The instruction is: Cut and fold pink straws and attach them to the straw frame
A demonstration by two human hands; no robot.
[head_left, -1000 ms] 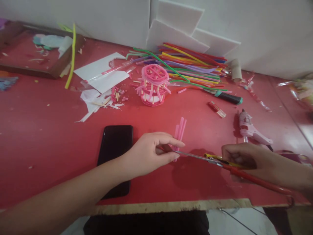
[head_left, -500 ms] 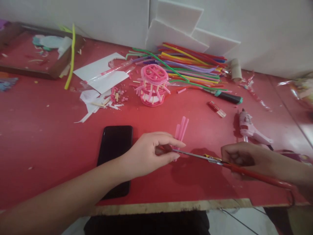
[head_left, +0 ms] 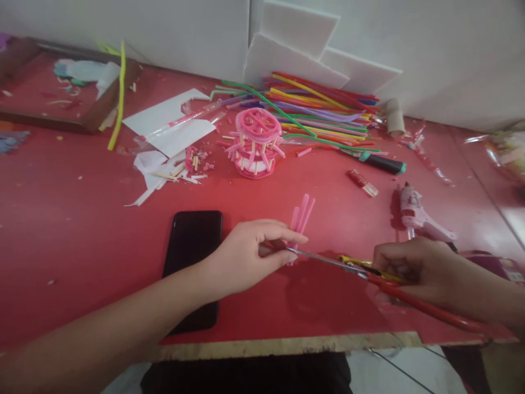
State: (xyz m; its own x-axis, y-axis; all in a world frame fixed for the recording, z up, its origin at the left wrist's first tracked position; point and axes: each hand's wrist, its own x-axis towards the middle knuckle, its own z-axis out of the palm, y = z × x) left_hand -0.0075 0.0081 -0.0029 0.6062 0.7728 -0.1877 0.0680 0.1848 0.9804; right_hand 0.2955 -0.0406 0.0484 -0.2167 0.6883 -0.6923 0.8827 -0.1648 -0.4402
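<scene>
My left hand (head_left: 250, 253) pinches a small bundle of pink straw pieces (head_left: 301, 214) just above the red table (head_left: 82, 230). The straws stick out past my fingertips, pointing away from me. My right hand (head_left: 410, 268) grips red-handled scissors (head_left: 369, 272). Their blades reach left to the straws at my left fingertips and look nearly closed there. The cut point itself is hidden by my fingers.
A black phone (head_left: 192, 257) lies left of my left hand. A pink straw-built round model (head_left: 256, 142) stands mid-table, with a pile of coloured straws (head_left: 320, 112), foam boards (head_left: 311, 52), a pink glue gun (head_left: 418, 216), a lighter (head_left: 363, 183), paper scraps (head_left: 164, 164) and a cardboard tray (head_left: 61, 87) around.
Both hands and the scissors have shifted very slightly left and away from me. The grip on straws and scissors is unchanged.
</scene>
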